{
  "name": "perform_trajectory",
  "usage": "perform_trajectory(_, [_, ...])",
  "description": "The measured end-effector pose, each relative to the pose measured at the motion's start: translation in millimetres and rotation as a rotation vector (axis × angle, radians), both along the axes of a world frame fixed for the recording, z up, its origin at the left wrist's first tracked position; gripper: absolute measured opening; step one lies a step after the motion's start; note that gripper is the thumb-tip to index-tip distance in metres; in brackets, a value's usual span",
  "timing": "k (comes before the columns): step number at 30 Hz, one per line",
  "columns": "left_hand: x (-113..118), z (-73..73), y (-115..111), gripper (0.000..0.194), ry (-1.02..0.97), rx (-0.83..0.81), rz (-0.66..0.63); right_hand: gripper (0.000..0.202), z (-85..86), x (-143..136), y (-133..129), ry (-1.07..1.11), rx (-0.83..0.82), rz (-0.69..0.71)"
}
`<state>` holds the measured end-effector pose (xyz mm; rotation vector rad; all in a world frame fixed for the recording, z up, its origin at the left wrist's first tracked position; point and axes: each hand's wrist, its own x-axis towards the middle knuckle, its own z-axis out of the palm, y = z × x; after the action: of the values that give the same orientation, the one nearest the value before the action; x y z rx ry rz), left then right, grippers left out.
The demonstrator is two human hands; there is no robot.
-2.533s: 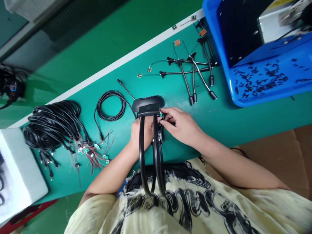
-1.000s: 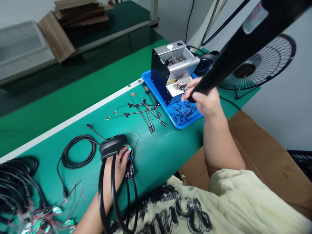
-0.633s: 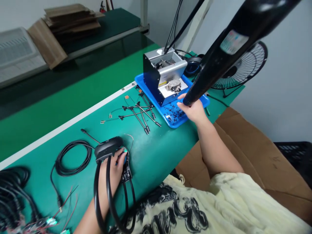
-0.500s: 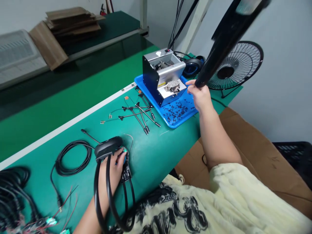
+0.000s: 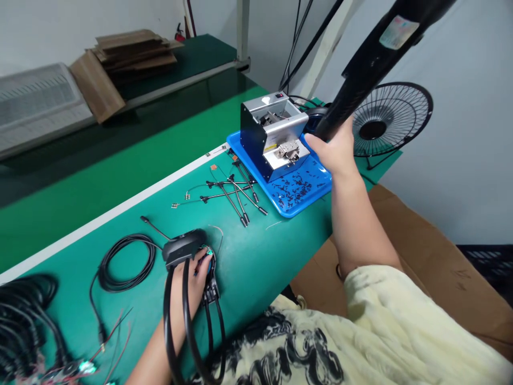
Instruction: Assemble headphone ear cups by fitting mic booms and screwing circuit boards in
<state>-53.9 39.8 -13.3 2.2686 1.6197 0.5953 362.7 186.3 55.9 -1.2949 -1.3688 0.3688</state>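
My left hand (image 5: 190,280) is closed around a black headset (image 5: 182,248), with its curved black bands looping over my wrist. Small green circuit parts and wires show at the open earcup (image 5: 210,289) by my fingertips. My right hand (image 5: 334,152), raised at the tray's right side, is wrapped around the lower end of a long black electric screwdriver (image 5: 360,75) with a pale label. Its bit is hidden. Close by, a metal screw feeder (image 5: 276,133) stands in a blue tray (image 5: 288,212), where many small dark screws (image 5: 294,190) lie loose.
Several thin microphone booms (image 5: 232,195) lie crossed left of the tray. A coiled black cable (image 5: 128,262) is beside the headset, and bundled cables (image 5: 28,305) with bare wires fill the near left. A fan (image 5: 393,120) stands at right; cardboard (image 5: 425,256) lies below the table edge.
The whole view has shifted slightly, moving the scene down and right. My right hand has turned, with its thumb now along the screwdriver's near side. My left hand keeps its hold on the headset.
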Motion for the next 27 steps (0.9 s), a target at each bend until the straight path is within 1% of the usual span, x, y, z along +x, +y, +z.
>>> perform_trajectory(2, [1,3.3,0,0.033,0.025,-0.012,0.005,0.047,24.7,-21,6,0.047,0.048,0.109])
perform_trajectory(3, [1,4.9,0,0.033,0.036,-0.020,0.007,0.045,36.2,-29,9,0.102,0.068,0.190])
perform_trajectory(4, [2,6.2,-1,0.033,0.042,-0.026,0.010,0.049,46.3,-36,13,0.154,0.078,0.296])
perform_trajectory(6, [2,7.8,-1,0.031,0.043,-0.037,0.009,0.061,60.7,-43,21,0.222,0.067,0.500])
perform_trajectory(7, [3,8.0,-1,0.030,0.039,-0.035,0.010,0.066,64.7,-44,25,0.235,0.066,0.553])
perform_trajectory(8, [3,7.8,-1,0.030,0.035,-0.032,0.010,0.067,66.6,-44,28,0.241,0.076,0.558])
perform_trajectory(9, [2,7.4,-1,0.030,0.033,-0.030,0.010,0.066,66.7,-44,31,0.248,0.112,0.510])
perform_trajectory(12, [1,5.2,-2,0.031,0.035,-0.028,0.001,0.054,60.2,-46,39,0.291,0.260,0.201])
perform_trajectory(13, [0,4.4,-2,0.031,0.041,-0.026,-0.003,0.050,56.9,-48,41,0.292,0.267,0.117])
perform_trajectory(15, [-2,3.0,-3,0.031,0.059,-0.016,-0.008,0.042,50.4,-52,45,0.269,0.229,0.030])
perform_trajectory(20, [-5,2.0,-6,0.032,0.101,0.005,0.005,0.033,35.6,-54,46,0.210,0.162,-0.032])
perform_trajectory(22, [-4,2.6,-6,0.032,0.104,0.009,0.006,0.030,31.6,-53,42,0.207,0.115,-0.021])
perform_trajectory(25, [0,6.1,-4,0.033,0.093,-0.008,0.009,0.028,31.6,-56,26,0.280,0.098,0.017])
perform_trajectory(27, [5,10.7,-4,0.033,0.082,-0.023,0.027,0.028,36.0,-68,8,0.369,0.136,0.041])
